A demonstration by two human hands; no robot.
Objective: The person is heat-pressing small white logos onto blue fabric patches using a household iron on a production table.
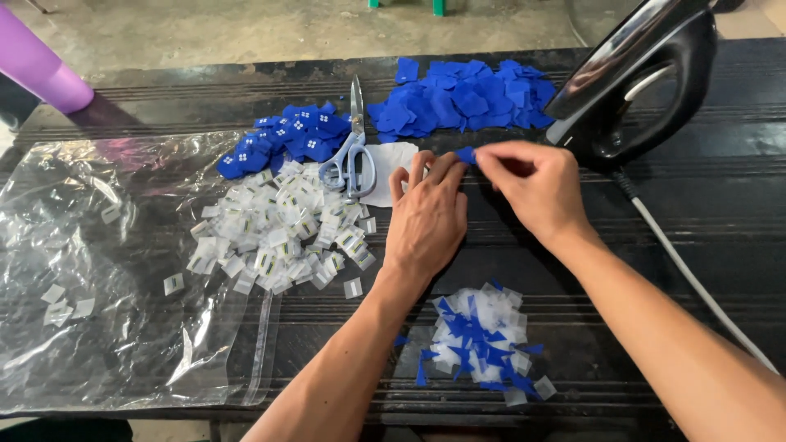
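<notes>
My left hand point(426, 214) lies flat on the black table point(622, 245), fingers spread, fingertips at the edge of a white fabric piece point(391, 168). My right hand point(532, 184) pinches a small blue fabric piece point(467, 155) between thumb and fingers, just above the left hand's fingertips. Behind both hands lies a heap of plain blue pieces point(463, 98). A black iron point(643, 78) stands upright just right of my right hand.
Scissors point(352, 147) lie between a pile of blue printed tags point(291, 139) and the white piece. Several small white labels point(278, 229) are heaped on a clear plastic sheet point(98, 270). Mixed blue and white scraps point(483, 344) lie near the front edge. The iron's cord point(688, 274) runs right.
</notes>
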